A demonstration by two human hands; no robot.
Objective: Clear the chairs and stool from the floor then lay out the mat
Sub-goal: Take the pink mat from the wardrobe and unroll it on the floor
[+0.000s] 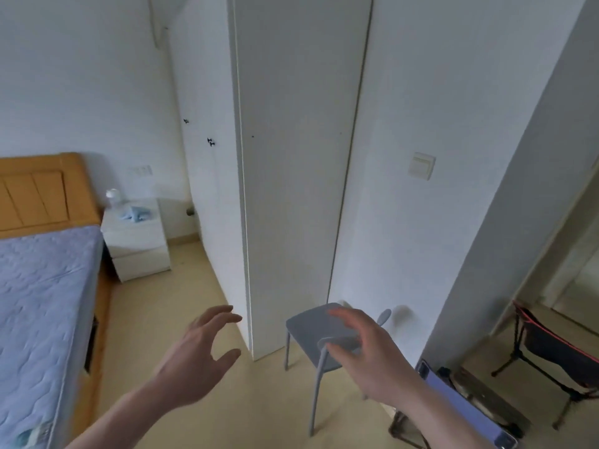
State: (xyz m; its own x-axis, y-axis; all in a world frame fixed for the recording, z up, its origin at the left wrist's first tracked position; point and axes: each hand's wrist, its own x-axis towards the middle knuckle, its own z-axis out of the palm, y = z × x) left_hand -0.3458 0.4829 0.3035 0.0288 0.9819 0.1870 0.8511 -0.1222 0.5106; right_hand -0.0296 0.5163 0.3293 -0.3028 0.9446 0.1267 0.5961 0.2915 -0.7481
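Reaching forward, both hands hang in the air with fingers spread and hold nothing — the left hand (201,354) is beside the white wardrobe (301,157), the right hand (366,348) in front of the grey stool (312,322). The stool stands on the floor (181,303) against the wardrobe's corner. A black folding chair (551,351) sits in the doorway on the right — well apart from the bed (39,286).

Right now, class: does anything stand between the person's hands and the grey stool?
Nothing visible does. The right hand hovers open over the grey stool, overlapping its seat in this view; contact is unclear. The left hand reaches open across bare floor towards it.
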